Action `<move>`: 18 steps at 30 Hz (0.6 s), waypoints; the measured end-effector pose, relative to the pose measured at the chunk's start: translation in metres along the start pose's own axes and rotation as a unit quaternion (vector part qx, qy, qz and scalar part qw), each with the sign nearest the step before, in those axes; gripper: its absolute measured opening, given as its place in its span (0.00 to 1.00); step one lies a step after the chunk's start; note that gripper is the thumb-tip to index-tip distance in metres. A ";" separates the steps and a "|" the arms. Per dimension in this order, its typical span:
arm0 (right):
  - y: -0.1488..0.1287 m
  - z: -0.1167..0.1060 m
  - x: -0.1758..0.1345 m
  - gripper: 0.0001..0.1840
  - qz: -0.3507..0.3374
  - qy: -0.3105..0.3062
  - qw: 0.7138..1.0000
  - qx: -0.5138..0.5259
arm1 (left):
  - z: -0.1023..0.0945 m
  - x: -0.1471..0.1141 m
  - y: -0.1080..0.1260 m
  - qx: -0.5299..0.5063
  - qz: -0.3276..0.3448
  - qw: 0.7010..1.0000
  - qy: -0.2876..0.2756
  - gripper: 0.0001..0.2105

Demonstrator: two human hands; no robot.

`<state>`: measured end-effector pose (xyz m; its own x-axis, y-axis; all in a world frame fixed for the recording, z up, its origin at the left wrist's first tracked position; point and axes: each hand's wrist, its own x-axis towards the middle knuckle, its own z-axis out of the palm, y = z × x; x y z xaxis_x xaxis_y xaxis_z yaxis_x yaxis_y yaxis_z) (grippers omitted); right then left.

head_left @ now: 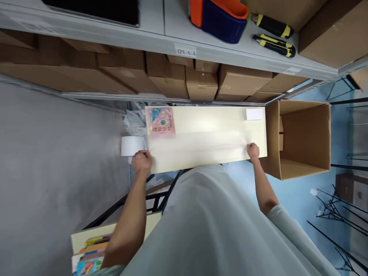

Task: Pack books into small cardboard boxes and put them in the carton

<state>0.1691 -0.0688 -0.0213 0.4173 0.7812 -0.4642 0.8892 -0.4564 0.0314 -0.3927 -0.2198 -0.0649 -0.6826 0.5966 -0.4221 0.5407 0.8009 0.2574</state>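
Note:
A thin, translucent whitish sheet (pixel 198 143), which looks like packing film, is stretched across the cream tabletop (pixel 207 119). My left hand (pixel 142 162) is closed on its left end, just past the table's left edge. At the other end my right hand (pixel 253 151) pinches the sheet near the table's right edge. The film's lower part blends into the tabletop, so its full outline is unclear. A pink and blue picture book (pixel 161 121) lies at the table's far left corner, with its lower edge close to the film.
A white roll (pixel 132 146) is beside the table's left end. Small white papers (pixel 254 114) lie at the far right corner. To the right stands an open cardboard box (pixel 304 140). Behind, a shelf (pixel 161 36) bears boxes, box cutters (pixel 274 46) and a blue-orange holder (pixel 222 21).

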 end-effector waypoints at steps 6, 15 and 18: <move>0.028 -0.016 0.007 0.15 0.022 0.017 0.999 0.022 | 0.011 -0.016 0.005 0.012 0.052 0.998 -0.028 0.07; -0.024 -0.001 -0.018 0.33 -0.057 0.106 0.993 0.007 | 0.035 -0.022 0.018 -0.045 0.107 0.991 -0.058 0.10; -0.062 0.014 -0.043 0.32 -0.132 0.092 0.987 0.012 | 0.045 -0.028 0.022 -0.059 0.144 0.985 -0.074 0.11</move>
<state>0.0936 -0.0798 -0.0154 0.2008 0.9371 -0.2855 0.9676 -0.2352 -0.0915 -0.3400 -0.2215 -0.0864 -0.4257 0.7928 -0.4361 0.6343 0.6052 0.4810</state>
